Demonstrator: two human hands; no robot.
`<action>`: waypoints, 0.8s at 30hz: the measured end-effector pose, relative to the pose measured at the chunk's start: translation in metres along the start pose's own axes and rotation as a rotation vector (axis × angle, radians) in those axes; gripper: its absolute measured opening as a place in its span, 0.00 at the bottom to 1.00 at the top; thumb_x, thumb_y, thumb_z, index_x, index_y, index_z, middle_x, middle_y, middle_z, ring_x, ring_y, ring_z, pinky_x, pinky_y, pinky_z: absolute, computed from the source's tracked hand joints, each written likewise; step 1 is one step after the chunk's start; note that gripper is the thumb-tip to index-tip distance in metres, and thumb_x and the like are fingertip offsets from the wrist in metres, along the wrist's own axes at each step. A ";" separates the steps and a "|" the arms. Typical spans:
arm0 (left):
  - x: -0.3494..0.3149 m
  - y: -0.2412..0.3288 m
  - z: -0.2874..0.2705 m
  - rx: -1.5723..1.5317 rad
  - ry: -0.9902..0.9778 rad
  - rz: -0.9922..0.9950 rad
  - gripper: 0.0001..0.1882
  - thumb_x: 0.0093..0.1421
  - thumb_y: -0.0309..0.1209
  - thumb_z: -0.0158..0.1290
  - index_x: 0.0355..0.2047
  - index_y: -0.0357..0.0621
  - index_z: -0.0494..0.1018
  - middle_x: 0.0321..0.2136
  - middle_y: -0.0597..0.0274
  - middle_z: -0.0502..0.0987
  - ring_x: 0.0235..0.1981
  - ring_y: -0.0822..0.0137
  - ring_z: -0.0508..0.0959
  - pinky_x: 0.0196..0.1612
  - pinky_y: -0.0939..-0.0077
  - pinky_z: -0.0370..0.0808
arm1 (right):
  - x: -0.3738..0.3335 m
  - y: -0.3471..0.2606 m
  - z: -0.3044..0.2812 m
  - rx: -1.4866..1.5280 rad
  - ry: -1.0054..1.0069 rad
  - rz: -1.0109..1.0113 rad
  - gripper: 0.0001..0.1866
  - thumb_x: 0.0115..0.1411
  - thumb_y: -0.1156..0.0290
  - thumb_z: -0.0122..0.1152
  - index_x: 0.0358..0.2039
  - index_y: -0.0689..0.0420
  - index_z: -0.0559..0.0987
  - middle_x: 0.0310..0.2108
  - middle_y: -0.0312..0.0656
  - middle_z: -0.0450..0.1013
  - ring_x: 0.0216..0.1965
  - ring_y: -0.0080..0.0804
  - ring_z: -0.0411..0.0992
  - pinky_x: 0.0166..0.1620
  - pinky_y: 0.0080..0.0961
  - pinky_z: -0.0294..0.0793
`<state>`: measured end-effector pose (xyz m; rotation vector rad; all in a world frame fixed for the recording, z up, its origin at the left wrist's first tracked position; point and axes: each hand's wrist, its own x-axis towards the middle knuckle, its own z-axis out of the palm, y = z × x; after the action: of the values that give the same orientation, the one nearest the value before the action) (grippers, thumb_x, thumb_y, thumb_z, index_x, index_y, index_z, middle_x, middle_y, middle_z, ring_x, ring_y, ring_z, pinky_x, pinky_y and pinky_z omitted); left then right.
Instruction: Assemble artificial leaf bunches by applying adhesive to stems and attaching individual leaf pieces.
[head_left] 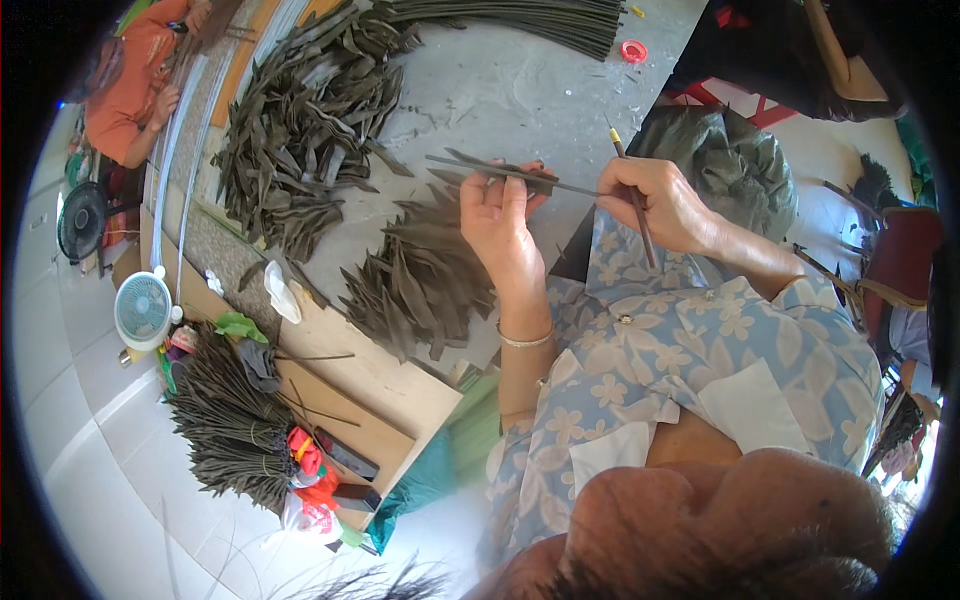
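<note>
My left hand [505,220], with a bracelet at its wrist, is closed on dark grey-brown leaf-shaped pieces [540,184] and a thin dark stem [575,187]. The stem runs across to my right hand [662,205], whose fingers pinch its end. That hand also grips a thin brush [642,228] with a brown handle, a yellow band and a fine tip pointing away from me. Below my left hand, on the grey table [490,85], lies a fanned heap of similar leaf pieces [415,280]. A larger, looser pile [300,130] spreads farther left.
A bundle of dark stems [530,20] and a red ring [633,51] lie at the table's far side. A small fan [143,310] and a tied leaf bundle [235,430] are left. A person in orange [130,85] works far left. A dark green bag [715,165] sits right.
</note>
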<state>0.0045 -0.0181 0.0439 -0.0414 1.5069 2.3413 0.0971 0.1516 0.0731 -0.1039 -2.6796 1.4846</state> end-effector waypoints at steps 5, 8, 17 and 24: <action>-0.009 -0.005 -0.002 -0.024 -0.020 -0.003 0.13 0.65 0.24 0.51 0.48 0.36 0.64 0.38 0.48 0.80 0.37 0.61 0.82 0.40 0.72 0.78 | -0.012 0.009 0.005 -0.001 -0.006 0.038 0.06 0.56 0.76 0.64 0.30 0.62 0.75 0.19 0.44 0.71 0.20 0.35 0.71 0.27 0.30 0.70; -0.013 -0.007 -0.004 -0.024 -0.012 0.024 0.14 0.65 0.24 0.51 0.49 0.36 0.64 0.39 0.48 0.80 0.38 0.61 0.82 0.41 0.72 0.78 | -0.016 0.014 0.004 -0.010 -0.024 0.054 0.06 0.56 0.77 0.64 0.29 0.62 0.75 0.19 0.44 0.71 0.20 0.33 0.71 0.27 0.30 0.70; -0.019 -0.020 -0.005 -0.083 -0.008 0.076 0.11 0.67 0.25 0.46 0.48 0.36 0.66 0.40 0.45 0.79 0.39 0.59 0.82 0.39 0.70 0.81 | -0.028 0.023 0.005 0.045 -0.056 0.113 0.05 0.57 0.79 0.63 0.31 0.64 0.74 0.22 0.40 0.70 0.23 0.20 0.66 0.27 0.23 0.66; -0.024 -0.032 -0.008 -0.074 0.002 0.117 0.11 0.68 0.24 0.45 0.49 0.35 0.66 0.40 0.47 0.79 0.40 0.60 0.82 0.39 0.68 0.81 | -0.033 0.019 0.007 0.111 -0.085 0.213 0.04 0.58 0.79 0.61 0.30 0.64 0.74 0.19 0.37 0.69 0.22 0.17 0.64 0.25 0.22 0.64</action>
<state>0.0355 -0.0198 0.0176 0.0261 1.4599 2.4887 0.1292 0.1526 0.0518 -0.3359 -2.7165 1.7319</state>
